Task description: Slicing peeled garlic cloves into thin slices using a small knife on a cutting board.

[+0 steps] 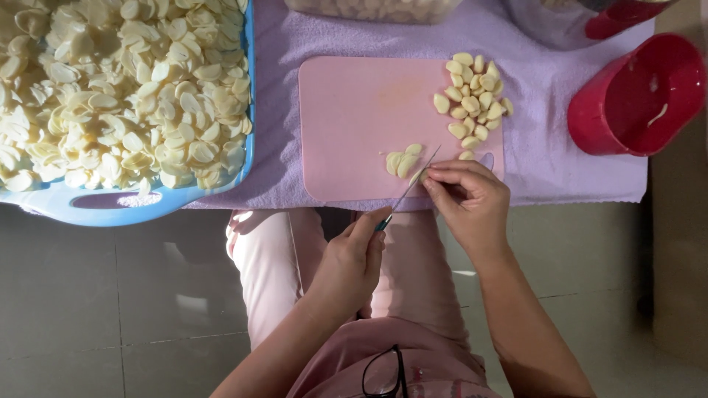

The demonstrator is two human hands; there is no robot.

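Observation:
My left hand point(352, 258) grips a small knife point(411, 186) by its green handle, with the thin blade angled up onto a pink cutting board point(354, 110). At the board's near edge, the fingertips of my right hand point(468, 199) pinch a garlic clove point(417, 175) against the blade. A few cut garlic slices point(402, 161) lie just left of the blade. A pile of whole peeled cloves point(472, 96) sits on the right side of the board.
A blue tray point(110, 208) heaped with garlic slices point(118, 88) stands to the left. A red cup point(638, 96) stands on the right, and a purple towel point(546, 88) lies under the board. A clear container point(376, 9) is at the far edge. Glasses point(383, 372) hang at my chest above the grey tiled floor point(110, 309).

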